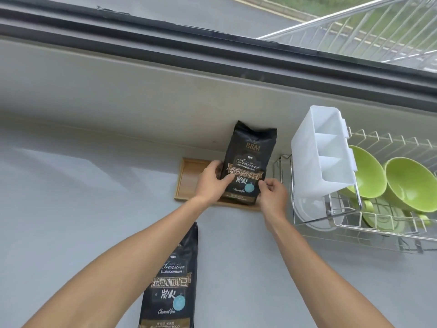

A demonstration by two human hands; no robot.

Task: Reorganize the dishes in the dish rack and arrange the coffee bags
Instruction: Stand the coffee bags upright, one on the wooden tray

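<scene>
A black coffee bag (250, 147) stands upright on a wooden tray (189, 178) against the back wall of the counter. My left hand (211, 183) grips the bag's lower left side. My right hand (272, 194) pinches its lower right corner. A second black coffee bag (175, 280) lies flat on the grey counter, between my forearms and nearer to me. To the right of the tray stands a wire dish rack (369, 226) holding two green bowls (411, 183) and green plates (378, 218).
A white plastic cutlery holder (316, 152) hangs on the rack's left end, close to my right hand. A white plate (314, 209) sits below it. A window sill and dark frame (212, 55) run behind the tray. The rack's upper tier (354, 27) is at top right.
</scene>
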